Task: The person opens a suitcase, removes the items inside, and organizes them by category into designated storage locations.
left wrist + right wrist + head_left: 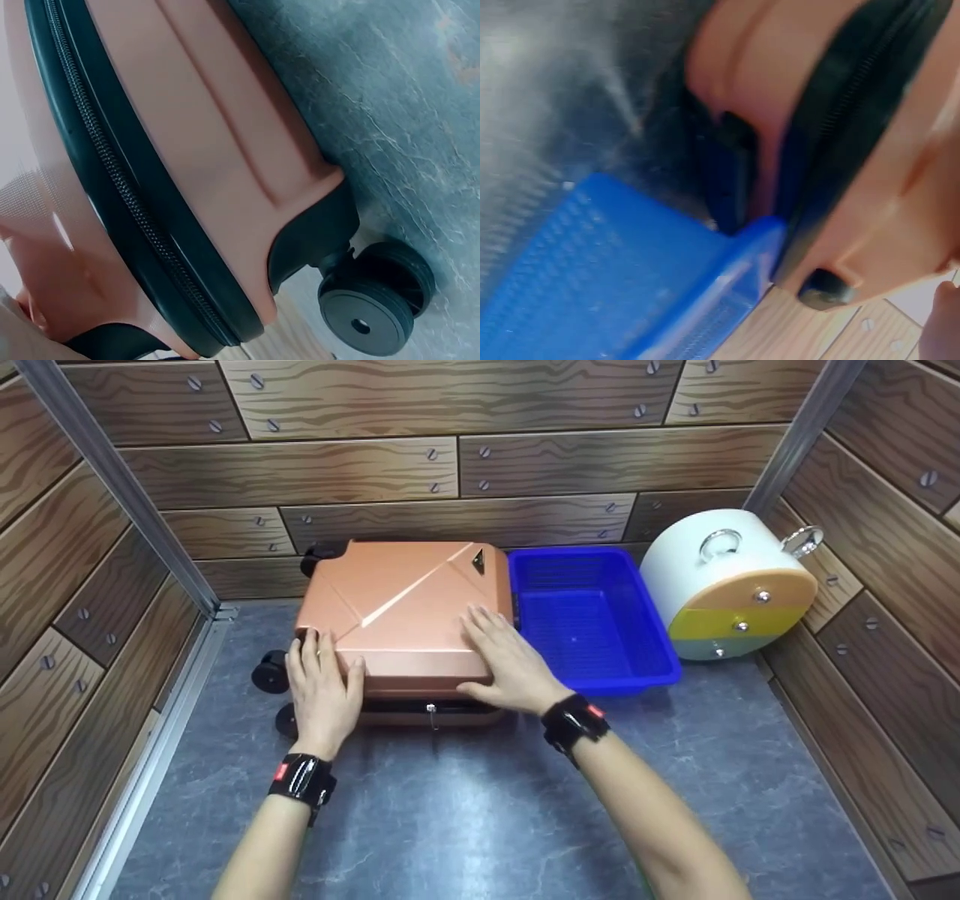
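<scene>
A rose-gold hard-shell suitcase [409, 600] lies flat on the grey floor, its black wheels [271, 672] pointing left. My left hand [322, 690] rests on its near left corner with the fingers straight. On the near right part of the lid lies my right hand [514, 664], fingers extended and thumb spread along the front edge. A black zipper band [127, 195] runs around the side in the left wrist view, closed along the stretch that shows. At the middle of the front side hangs a small metal zipper pull [432, 711].
A blue plastic basket [664, 656] stands right against the suitcase's right end. Farther right is a white rounded drawer box [705, 536] with orange, yellow and green drawer fronts and ring handles. Wood-patterned walls [450, 405] enclose the floor [450, 825] at the back and both sides.
</scene>
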Motion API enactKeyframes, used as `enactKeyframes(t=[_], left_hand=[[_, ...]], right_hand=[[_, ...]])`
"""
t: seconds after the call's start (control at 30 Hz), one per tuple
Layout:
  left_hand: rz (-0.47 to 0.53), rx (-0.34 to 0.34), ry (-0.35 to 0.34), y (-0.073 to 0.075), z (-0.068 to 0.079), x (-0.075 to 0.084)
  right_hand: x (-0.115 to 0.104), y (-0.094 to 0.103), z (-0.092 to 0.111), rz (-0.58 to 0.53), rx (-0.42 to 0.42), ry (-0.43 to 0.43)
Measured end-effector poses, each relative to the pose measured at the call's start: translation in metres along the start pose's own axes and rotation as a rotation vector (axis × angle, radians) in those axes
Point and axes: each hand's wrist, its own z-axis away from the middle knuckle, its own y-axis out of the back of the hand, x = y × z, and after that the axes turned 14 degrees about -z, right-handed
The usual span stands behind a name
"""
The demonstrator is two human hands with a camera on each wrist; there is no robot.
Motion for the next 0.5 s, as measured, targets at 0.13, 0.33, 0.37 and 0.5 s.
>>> enactKeyframes(t=[0.13,0.33,0.37,0.5], left_hand=[[-0.011,-0.020,0.004,0.002,0.001,-0.001],[-0.020,-0.045,-0.024,0.006,0.012,0.005],[-0.010,-0.036,-0.040,0.005,0.016,0.008],[0.054,0.035,-0.154,-0.003,0.045,0.024]], right_hand=[[-0.002,0.000,-0.010,0.047,-0.044,-0.001],[-0.002,-0.002,-0.011,0.064,-0.044,-0.009],[-0.002,-0.002,-0.011,0.065,-0.043,-0.012],[-0.003,-0.003,-0.012,0.068,-0.043,-0.016]])
